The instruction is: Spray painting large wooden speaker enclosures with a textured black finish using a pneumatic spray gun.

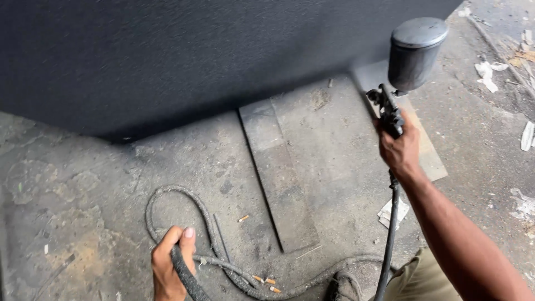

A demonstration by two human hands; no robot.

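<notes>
My right hand (399, 149) grips the handle of a black spray gun (387, 110) with a grey metal cup (415, 51) on top, held up near the lower right edge of a large dark grey panel (184, 56). A black air hose (390, 234) hangs down from the gun past my forearm. My left hand (170, 261) is closed around a dark rubber hose (186, 276) at the bottom of the view. The rest of that hose loops over the dusty floor (167, 200).
Two flat boards lie on the concrete floor under the panel, one long (276, 178), one at the right (423, 145). Small cigarette butts (264, 280) and paper scraps (487, 72) are scattered about. More debris lies at the far right (526, 136).
</notes>
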